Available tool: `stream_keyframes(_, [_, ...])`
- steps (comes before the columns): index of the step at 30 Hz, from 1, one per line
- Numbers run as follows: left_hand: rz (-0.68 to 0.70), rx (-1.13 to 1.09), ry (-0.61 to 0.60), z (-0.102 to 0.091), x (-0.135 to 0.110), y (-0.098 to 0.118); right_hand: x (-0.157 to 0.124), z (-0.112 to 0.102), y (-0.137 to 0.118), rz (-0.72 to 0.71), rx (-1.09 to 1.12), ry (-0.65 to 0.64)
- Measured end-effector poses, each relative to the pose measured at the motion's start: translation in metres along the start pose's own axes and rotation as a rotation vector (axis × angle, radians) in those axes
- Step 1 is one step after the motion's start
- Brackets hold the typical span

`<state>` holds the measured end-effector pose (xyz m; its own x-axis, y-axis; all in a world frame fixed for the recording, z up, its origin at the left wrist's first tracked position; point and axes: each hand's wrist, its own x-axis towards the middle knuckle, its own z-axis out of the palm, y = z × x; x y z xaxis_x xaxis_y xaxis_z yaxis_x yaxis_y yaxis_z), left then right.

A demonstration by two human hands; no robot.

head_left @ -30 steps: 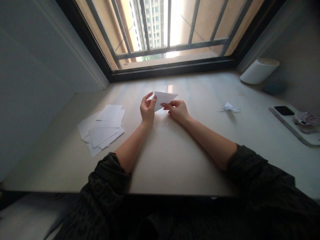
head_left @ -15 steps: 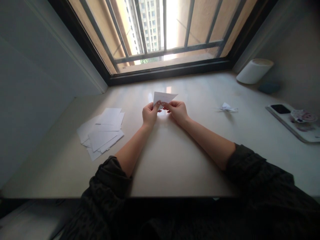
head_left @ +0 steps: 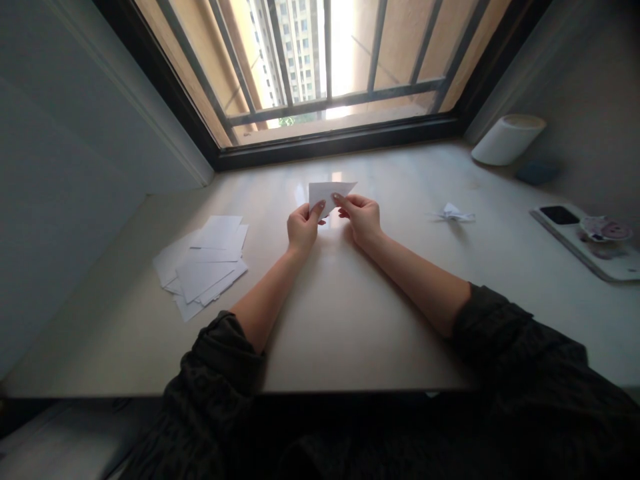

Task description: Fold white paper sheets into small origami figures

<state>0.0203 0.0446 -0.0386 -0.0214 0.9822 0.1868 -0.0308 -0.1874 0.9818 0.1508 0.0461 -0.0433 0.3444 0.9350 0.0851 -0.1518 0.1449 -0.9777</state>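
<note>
A small folded white paper [head_left: 325, 192], roughly triangular, is held upright just above the pale table [head_left: 350, 300], in front of the window. My left hand [head_left: 301, 228] pinches its lower left part with thumb and fingers closed. My right hand [head_left: 363, 217] grips the paper's right side, with the thumb laid across its face. Both forearms stretch out from dark sleeves at the table's near edge.
A loose pile of white paper sheets [head_left: 203, 265] lies at the left. A small folded paper figure [head_left: 453, 214] sits to the right. Further right are a white tray [head_left: 590, 250] with a phone [head_left: 559, 215], and a white roll [head_left: 507, 140] near the wall.
My left hand has closed from a loose hold into a pinch on the paper's lower left. My right thumb has moved up over the paper. The paper has stayed in the same place.
</note>
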Motion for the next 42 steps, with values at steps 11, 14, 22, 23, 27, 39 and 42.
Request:
stream_keyframes(11, [0.04,0.074,-0.034,-0.003,0.002,-0.01,0.008,-0.003,-0.011,0.178,0.408,0.195])
stream_keyframes(14, [0.032,0.073,-0.043,-0.001,0.0,-0.008,0.006,-0.002,-0.011,0.182,0.449,0.192])
stream_keyframes(22, [0.048,0.093,-0.054,-0.001,0.001,-0.009,0.007,-0.002,-0.013,0.195,0.499,0.232])
stream_keyframes(23, [0.047,0.095,-0.05,-0.001,0.001,-0.009,0.007,-0.001,-0.013,0.202,0.493,0.24])
stream_keyframes(27, [0.052,0.097,-0.029,0.0,0.0,-0.008,0.006,0.0,-0.013,0.211,0.462,0.257])
stream_keyframes(39, [-0.005,0.004,0.094,-0.003,0.003,-0.001,0.005,-0.01,-0.008,0.098,0.181,-0.009])
stream_keyframes(42, [0.028,-0.035,0.077,-0.002,0.001,0.001,-0.006,-0.004,-0.007,-0.038,-0.08,-0.225])
